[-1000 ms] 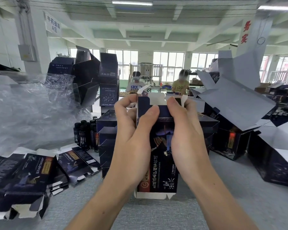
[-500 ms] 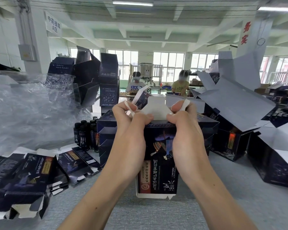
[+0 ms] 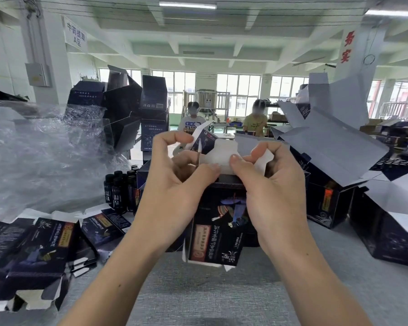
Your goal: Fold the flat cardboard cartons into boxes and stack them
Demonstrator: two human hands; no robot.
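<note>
2 hands, left hand (image 3: pixel 174 187) and right hand (image 3: pixel 275 191), pinch white flaps (image 3: pixel 222 158) atop an upright dark-blue printed cardboard carton (image 3: pixel 218 231), mouth toward 12 o'clock.

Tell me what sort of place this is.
Most likely a factory packing floor: flat cartons piled at the left, folded boxes stacked around, and other workers in the background.

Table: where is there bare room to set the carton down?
Bare grey table lies near, between the forearms below the carton, and right of the right forearm up to the open boxes. Crowded: flat cartons at left, wrap and bottles behind them.
</note>
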